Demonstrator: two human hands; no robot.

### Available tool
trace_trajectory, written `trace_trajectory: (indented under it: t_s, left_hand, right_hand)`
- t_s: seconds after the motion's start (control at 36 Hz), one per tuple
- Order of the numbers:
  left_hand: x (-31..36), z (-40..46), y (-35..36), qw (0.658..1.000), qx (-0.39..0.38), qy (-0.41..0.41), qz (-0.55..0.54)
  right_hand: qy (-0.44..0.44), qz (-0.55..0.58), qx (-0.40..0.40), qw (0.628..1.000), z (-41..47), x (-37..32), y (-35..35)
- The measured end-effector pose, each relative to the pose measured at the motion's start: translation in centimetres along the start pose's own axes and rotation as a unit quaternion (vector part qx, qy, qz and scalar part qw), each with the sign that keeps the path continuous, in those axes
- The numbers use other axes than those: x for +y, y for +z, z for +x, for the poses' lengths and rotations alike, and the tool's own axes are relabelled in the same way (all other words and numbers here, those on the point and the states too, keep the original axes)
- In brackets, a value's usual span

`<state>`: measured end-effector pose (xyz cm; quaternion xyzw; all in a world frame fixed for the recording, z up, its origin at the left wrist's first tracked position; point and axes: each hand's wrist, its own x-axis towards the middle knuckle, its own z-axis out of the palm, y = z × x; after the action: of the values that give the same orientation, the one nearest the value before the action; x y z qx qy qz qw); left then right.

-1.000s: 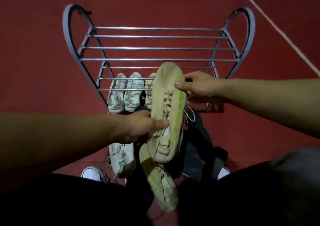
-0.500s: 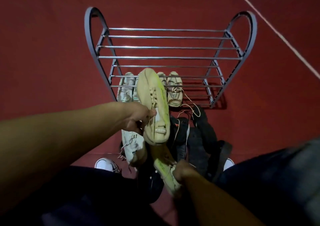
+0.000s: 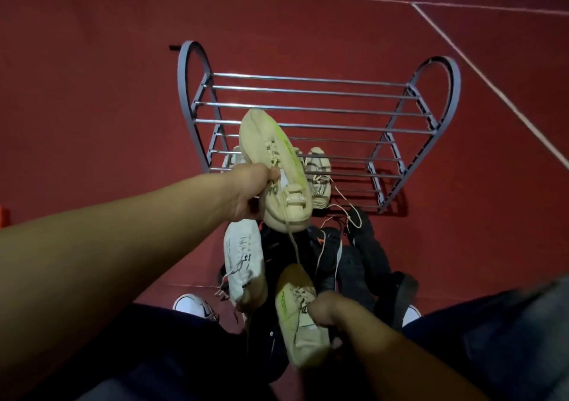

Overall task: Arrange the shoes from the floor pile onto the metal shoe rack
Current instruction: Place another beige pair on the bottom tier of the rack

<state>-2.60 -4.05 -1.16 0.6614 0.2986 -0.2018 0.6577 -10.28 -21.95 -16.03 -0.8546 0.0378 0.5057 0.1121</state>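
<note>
A grey metal shoe rack (image 3: 320,92) stands on the red floor, its top rails bare. My left hand (image 3: 251,191) grips a beige sneaker with a neon stripe (image 3: 277,169), held up in front of the rack's left half. My right hand (image 3: 326,309) holds the matching beige sneaker (image 3: 303,323) low over the floor pile. On the bottom shelf sit a beige pair (image 3: 318,175) and a white pair (image 3: 231,160), the white one mostly hidden behind my left hand.
The floor pile holds a white sneaker (image 3: 244,262) and several black shoes (image 3: 354,262) with loose orange laces. My own white shoe tips (image 3: 192,305) flank the pile. A white line (image 3: 492,86) crosses the red floor at right.
My right hand let go of the raised sneaker, dropped to the pile and took hold of the matching sneaker. The left hand kept the first sneaker raised.
</note>
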Motion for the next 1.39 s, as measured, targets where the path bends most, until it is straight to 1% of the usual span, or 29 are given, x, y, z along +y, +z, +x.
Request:
trace_trajectory:
  t_s: [0.06,0.08,0.14,0.19,0.22,0.25,0.28,0.33,0.42,0.44,0.5,0.58,0.67,0.72,0.78,0.81,0.86,0.89,0.92,0.94,1.0,1.06,1.08,1.14,1.19,1.25,1.28,1.33,1.39]
  left_hand:
    - [-0.1,-0.2,0.0,1.0,0.006,0.001,-0.009]
    - [-0.2,-0.1,0.0,1.0,0.008,0.001,-0.009]
    - [-0.1,-0.1,0.1,1.0,-0.008,0.004,-0.015]
    - [0.2,-0.2,0.3,0.999,-0.011,0.024,-0.019]
    - [0.2,-0.2,0.2,0.999,-0.009,0.035,-0.013]
    - [0.4,-0.3,0.2,0.999,-0.011,0.044,-0.013]
    - [0.4,-0.5,0.2,0.998,-0.017,0.052,-0.02]
    - [0.5,-0.6,0.4,0.997,-0.035,0.046,-0.052]
    - [0.8,-1.3,1.0,0.991,-0.106,0.036,-0.073]
    - [0.7,-1.6,1.5,0.987,-0.133,0.041,-0.077]
    - [0.5,-1.9,2.5,0.983,-0.149,0.045,-0.097]
    - [1.0,-1.9,3.1,0.978,-0.145,0.042,-0.143]
    - [1.1,-1.5,3.0,0.978,-0.176,0.044,-0.106]
    - [1.2,-1.2,3.3,0.979,-0.17,0.055,-0.097]
    - [1.2,-0.8,3.8,0.981,-0.143,0.076,-0.106]
    - [1.3,-0.8,4.2,0.983,-0.121,0.088,-0.103]
    - [1.1,-0.1,5.0,0.987,-0.081,0.099,-0.094]
    - [0.9,0.0,5.4,0.989,-0.06,0.105,-0.084]
    - [0.6,0.3,5.7,0.991,-0.037,0.108,-0.069]
    - [0.2,0.5,6.1,0.992,-0.018,0.114,-0.054]
    - [-0.6,1.0,6.5,0.992,0.015,0.119,-0.038]
    - [-1.2,1.3,6.6,0.991,0.017,0.129,-0.027]
    - [-1.5,1.6,6.6,0.992,0.015,0.128,-0.008]
    - [-2.7,4.0,6.5,0.995,0.007,0.103,0.013]
    - [-4.1,7.0,6.3,0.996,0.01,0.088,-0.002]
    - [-2.9,5.9,6.3,0.997,0.036,0.072,-0.011]
    - [-2.0,4.7,6.4,0.996,0.056,0.072,0.004]
    - [-0.6,2.7,6.5,0.994,0.078,0.073,0.035]
    - [-0.2,2.0,6.1,0.994,0.089,0.059,0.03]
  right_hand:
    - [-0.017,0.015,-0.05,0.998,-2.1,-1.1,-2.8]
    - [-0.024,0.025,-0.058,0.998,-3.7,-1.7,-4.6]
    - [-0.058,-0.037,-0.01,0.998,-6.9,-3.1,-8.1]
    - [-0.093,-0.122,0.054,0.987,-10.1,-4.0,-11.1]
    - [-0.122,-0.15,0.076,0.978,-11.3,-4.2,-12.3]
    - [-0.132,-0.166,0.097,0.972,-12.3,-4.2,-13.4]
    - [-0.127,-0.152,0.122,0.973,-13.0,-3.9,-14.4]
    - [-0.14,-0.087,0.187,0.968,-13.5,-2.9,-15.8]
    - [-0.156,0.045,0.275,0.947,-12.4,-1.6,-16.5]
    - [-0.167,0.08,0.292,0.938,-12.1,-1.7,-16.4]
    - [-0.195,0.156,0.308,0.918,-11.4,-2.2,-15.8]
    - [-0.216,0.248,0.3,0.895,-10.8,-2.7,-14.9]
    - [-0.232,0.362,0.264,0.864,-10.6,-2.7,-15.0]
    - [-0.242,0.421,0.234,0.842,-11.0,-2.5,-15.7]
    - [-0.247,0.501,0.18,0.809,-11.5,-2.4,-16.0]
    - [-0.239,0.552,0.148,0.785,-11.7,-2.5,-15.9]
    - [-0.208,0.629,0.112,0.74,-11.5,-2.5,-15.6]
    - [-0.197,0.649,0.103,0.728,-11.2,-2.4,-15.4]
    - [-0.194,0.656,0.092,0.723,-11.1,-2.5,-15.3]
    - [-0.194,0.646,0.084,0.733,-11.0,-2.4,-15.3]
    - [-0.208,0.585,0.101,0.777,-10.8,-2.3,-15.1]
    - [-0.206,0.518,0.139,0.819,-10.6,-2.2,-15.0]
    - [-0.196,0.502,0.143,0.83,-10.6,-2.1,-15.1]
    - [-0.174,0.497,0.127,0.841,-10.6,-2.1,-15.6]
    - [-0.161,0.512,0.106,0.837,-10.9,-1.7,-16.7]
    - [-0.161,0.528,0.112,0.826,-11.6,-1.0,-18.0]
    - [-0.159,0.524,0.126,0.827,-11.9,-0.4,-18.9]
    - [-0.158,0.499,0.146,0.839,-12.8,1.3,-20.6]
    - [-0.167,0.466,0.142,0.857,-13.7,3.2,-22.4]
